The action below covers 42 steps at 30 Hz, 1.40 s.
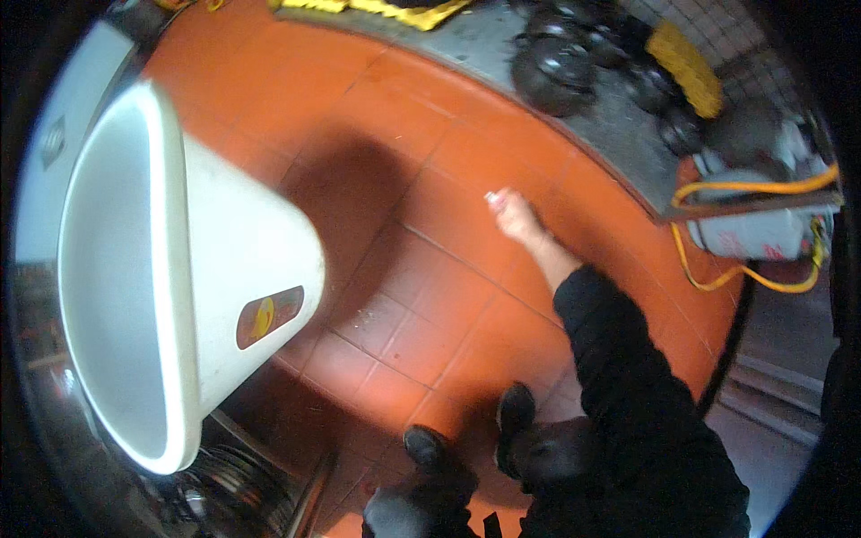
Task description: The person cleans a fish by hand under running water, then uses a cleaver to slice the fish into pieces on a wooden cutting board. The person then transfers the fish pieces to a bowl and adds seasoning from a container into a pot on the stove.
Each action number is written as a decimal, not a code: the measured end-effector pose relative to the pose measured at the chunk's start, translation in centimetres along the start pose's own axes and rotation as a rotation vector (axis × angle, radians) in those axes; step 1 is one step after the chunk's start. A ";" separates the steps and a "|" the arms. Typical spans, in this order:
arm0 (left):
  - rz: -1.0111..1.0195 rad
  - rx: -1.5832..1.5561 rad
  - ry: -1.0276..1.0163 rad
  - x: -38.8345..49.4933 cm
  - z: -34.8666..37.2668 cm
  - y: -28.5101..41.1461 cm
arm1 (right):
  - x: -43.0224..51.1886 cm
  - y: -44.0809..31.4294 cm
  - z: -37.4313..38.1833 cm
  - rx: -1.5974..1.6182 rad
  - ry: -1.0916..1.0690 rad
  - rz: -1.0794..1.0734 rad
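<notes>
My right hand is held out over the orange tiled floor, its fingers curled around a small whitish thing that I cannot make out. A black sleeve covers that arm. My left hand is out of view. To the left stands a large white plastic tub with a wide rounded rim, its open side facing the left, and a brown and yellow sticker on its wall. The right hand is well apart from the tub. My dark shoes show below.
A grey metal platform at the top right bears dark rounded objects and yellow pieces. A grey container and a looped orange hose or cable are at the right. Coiled dark material lies at the lower left.
</notes>
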<state>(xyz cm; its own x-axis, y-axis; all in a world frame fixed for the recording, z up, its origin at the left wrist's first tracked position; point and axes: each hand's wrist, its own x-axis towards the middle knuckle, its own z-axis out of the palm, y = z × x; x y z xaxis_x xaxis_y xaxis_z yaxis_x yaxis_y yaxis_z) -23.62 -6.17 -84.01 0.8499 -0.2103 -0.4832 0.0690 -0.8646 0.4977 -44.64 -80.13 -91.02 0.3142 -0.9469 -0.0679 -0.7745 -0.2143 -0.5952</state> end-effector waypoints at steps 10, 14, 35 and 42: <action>0.533 -0.262 -1.077 -25.5 -13.2 53.2 | -45.9 -27.9 -45.1 0.909 0.041 0.368; 0.432 -0.367 -1.554 -47.9 -17.3 57.9 | -60.5 -35.3 -60.9 0.803 0.448 0.486; 0.123 0.912 -2.330 -122.6 -17.8 1.1 | -153.6 -18.7 -76.4 -0.434 1.411 1.168; -0.138 1.039 -2.301 -147.1 -14.6 -19.3 | -191.7 -2.8 -79.3 -0.538 1.713 1.688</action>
<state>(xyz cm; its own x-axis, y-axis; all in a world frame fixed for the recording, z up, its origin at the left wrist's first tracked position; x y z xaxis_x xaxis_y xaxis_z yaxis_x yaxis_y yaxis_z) -142.37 48.13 -12.00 -0.7354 0.5022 -0.4551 -0.6745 -0.6071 0.4201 -146.27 83.01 -12.83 -0.7267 0.4554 0.5143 0.1078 0.8150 -0.5694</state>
